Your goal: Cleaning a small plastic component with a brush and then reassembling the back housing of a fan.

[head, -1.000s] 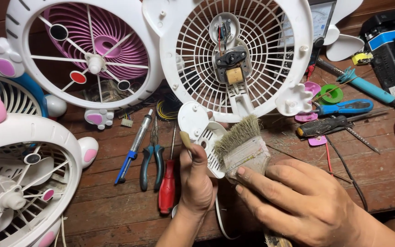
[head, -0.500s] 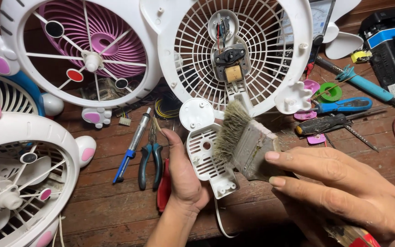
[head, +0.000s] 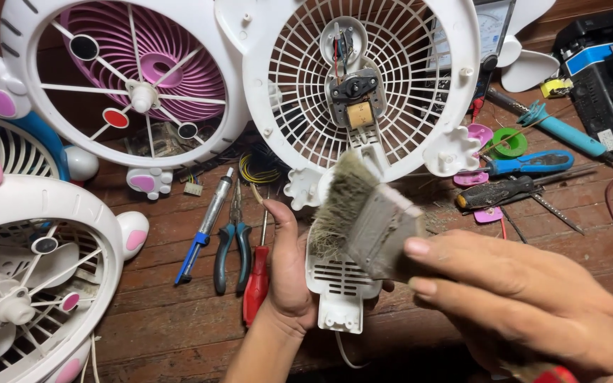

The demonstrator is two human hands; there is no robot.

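My left hand (head: pixel 286 273) grips a small white plastic vented cover (head: pixel 340 282) from its left side, just above the wooden table. My right hand (head: pixel 526 301) holds a worn paintbrush (head: pixel 363 213) with a grey metal ferrule, its dusty bristles laid against the upper part of the cover. Right behind them stands a white round fan grille (head: pixel 363 92) with its motor and wiring exposed at the centre.
A fan with a pink blade (head: pixel 125 78) stands at the back left, another white fan (head: pixel 33 284) at the left edge. A metal tool with a blue tip (head: pixel 203 227), pliers (head: pixel 230 245) and a red screwdriver (head: pixel 257 273) lie left of my hand. Screwdrivers (head: pixel 526 164) and a black box (head: pixel 604 78) lie right.
The brush has swung from lying over the cover's middle up toward its top. My left hand has turned the cover more upright and shifted its grip to the left edge.
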